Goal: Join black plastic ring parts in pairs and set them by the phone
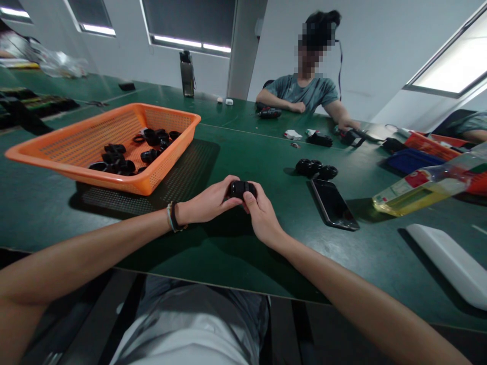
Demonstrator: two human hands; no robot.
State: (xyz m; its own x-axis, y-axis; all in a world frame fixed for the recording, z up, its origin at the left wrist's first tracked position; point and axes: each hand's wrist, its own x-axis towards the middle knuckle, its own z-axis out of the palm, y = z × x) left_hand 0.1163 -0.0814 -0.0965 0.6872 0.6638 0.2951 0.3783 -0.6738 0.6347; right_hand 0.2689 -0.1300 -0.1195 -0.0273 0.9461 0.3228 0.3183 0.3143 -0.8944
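Observation:
Just above the green table (243,258), a small black rounded part (238,189) is gripped between both hands. My left hand (213,202) is closed on its left end, thumb below and fingers behind. On its right side my right hand (262,210) is closed too, with the thumb pressed against the front. The fingers cover much of the part, so its exact kind does not show. An orange plastic basket (167,175) stands to the left with several black ring-like parts (116,159) inside. Right of the hands lies a cluster of similar black parts (316,169).
A dark smartphone (335,204) and a tilted bottle of yellow liquid (414,190) are on the right, near a white block (449,263). Across the table sits a person (304,94) with a power drill (269,112) close by. A dark flask (186,75) stands at the back.

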